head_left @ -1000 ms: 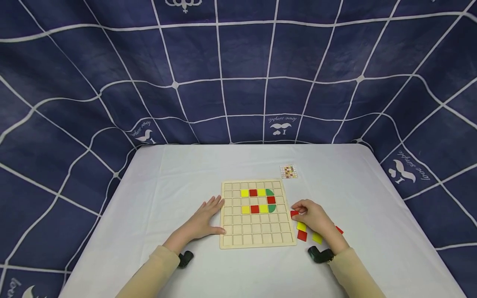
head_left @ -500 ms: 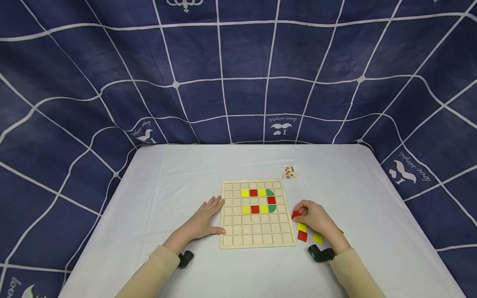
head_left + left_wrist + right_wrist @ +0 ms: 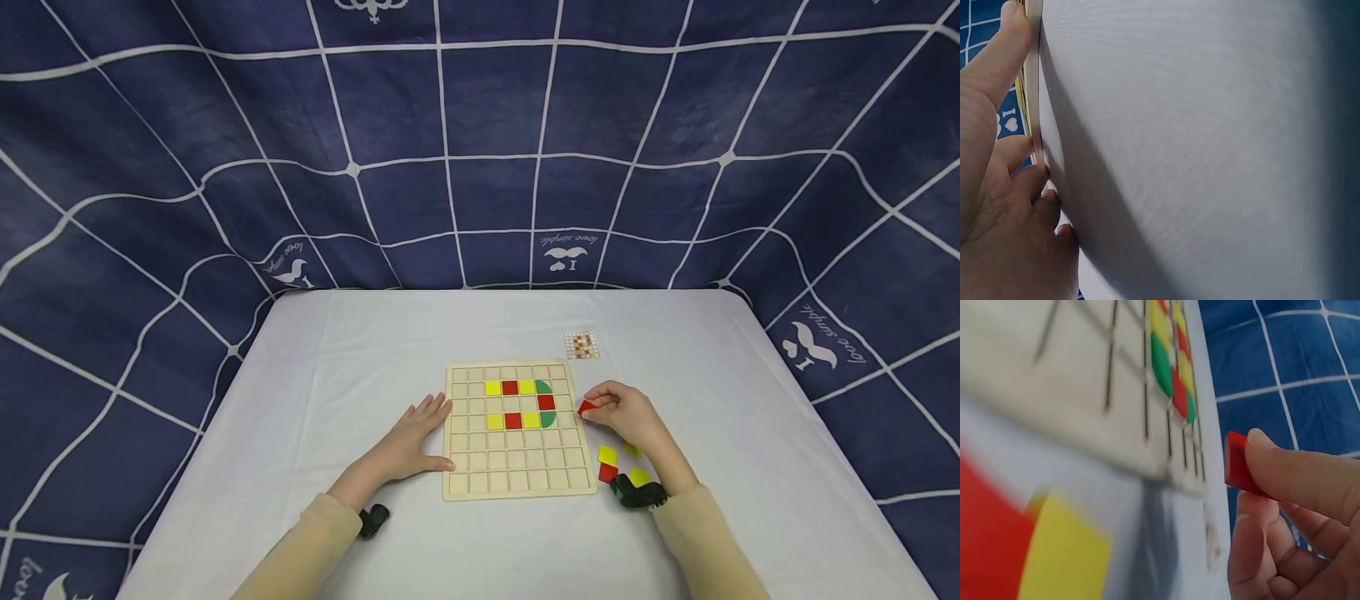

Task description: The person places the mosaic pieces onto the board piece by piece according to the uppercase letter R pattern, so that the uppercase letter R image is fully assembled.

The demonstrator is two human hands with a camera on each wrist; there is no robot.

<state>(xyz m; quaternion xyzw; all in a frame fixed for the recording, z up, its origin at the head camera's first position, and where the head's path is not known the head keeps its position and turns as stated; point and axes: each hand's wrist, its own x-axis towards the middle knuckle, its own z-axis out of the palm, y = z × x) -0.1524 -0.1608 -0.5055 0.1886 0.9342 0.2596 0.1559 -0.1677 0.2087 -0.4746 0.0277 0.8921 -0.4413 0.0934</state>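
A wooden grid board point(image 3: 517, 483) lies on the table with yellow, red and green tiles set in its upper cells. My left hand point(image 3: 408, 437) rests at the board's left edge, fingers spread and straight; in the left wrist view, thumb and fingertips touch the rim. Between thumb and fingers my right hand point(image 3: 630, 412) pinches a red square tile point(image 3: 1239, 464), held just off the board's right edge. Below that hand lie loose tiles: a yellow tile point(image 3: 607, 455), a red tile point(image 3: 607, 472) and another yellow tile point(image 3: 639, 477). A further yellow piece is partly hidden by the wrist.
A small printed pattern card point(image 3: 582, 345) lies beyond the board's upper right corner. Black wrist cameras sit on both wrists, the right camera point(image 3: 637, 492) close to the loose tiles. A dark blue curtain point(image 3: 480, 200) surrounds the white table point(image 3: 375, 333) at the back and sides.
My right hand has lifted the red tile from beside the loose tiles and carried it up and slightly left toward the board. The left hand has stayed in place.
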